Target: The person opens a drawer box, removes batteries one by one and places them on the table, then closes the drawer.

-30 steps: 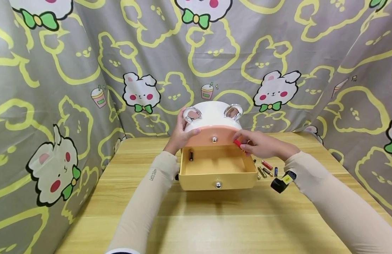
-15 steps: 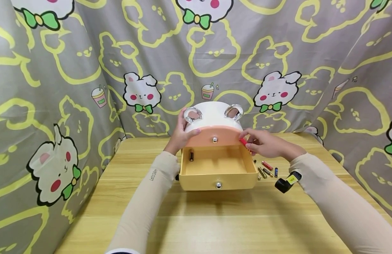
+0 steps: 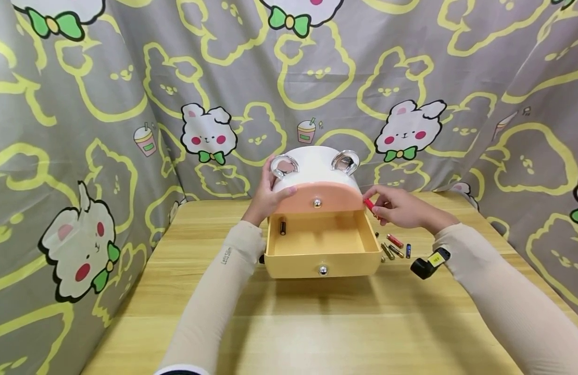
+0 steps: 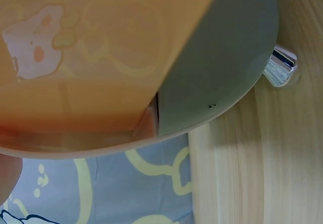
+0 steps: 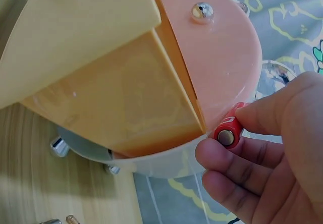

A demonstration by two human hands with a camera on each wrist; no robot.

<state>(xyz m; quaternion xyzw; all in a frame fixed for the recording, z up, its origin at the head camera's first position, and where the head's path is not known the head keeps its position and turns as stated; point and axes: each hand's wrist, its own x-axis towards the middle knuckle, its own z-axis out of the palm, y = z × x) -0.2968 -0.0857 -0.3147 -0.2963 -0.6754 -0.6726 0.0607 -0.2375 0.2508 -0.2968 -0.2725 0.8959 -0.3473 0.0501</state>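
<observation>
A white, bear-eared drawer box [image 3: 312, 166] stands on the table, its lower yellow drawer [image 3: 350, 266] pulled out and its pink upper drawer [image 3: 298, 199] closed. My left hand [image 3: 265, 202] grips the box's left side, thumb on the pink front. Between thumb and fingers, my right hand [image 3: 405, 208] pinches a red battery [image 5: 231, 128] just off the box's right side, by the end of the pink front. One dark battery [image 3: 283, 227] lies inside the yellow drawer at its left. The left wrist view is mostly filled by the drawer's side [image 4: 101, 72].
On the table [image 3: 308, 333], right of the box, lie several loose batteries, among them a red battery [image 3: 394, 240] and a blue battery [image 3: 408, 251]. A patterned curtain [image 3: 251, 78] hangs behind and on both sides. A black wrist camera [image 3: 425, 268] sticks out below the right wrist.
My right hand has shifted right with the red battery, from over the yellow drawer's right edge to outside the box. The left hand keeps its hold on the box.
</observation>
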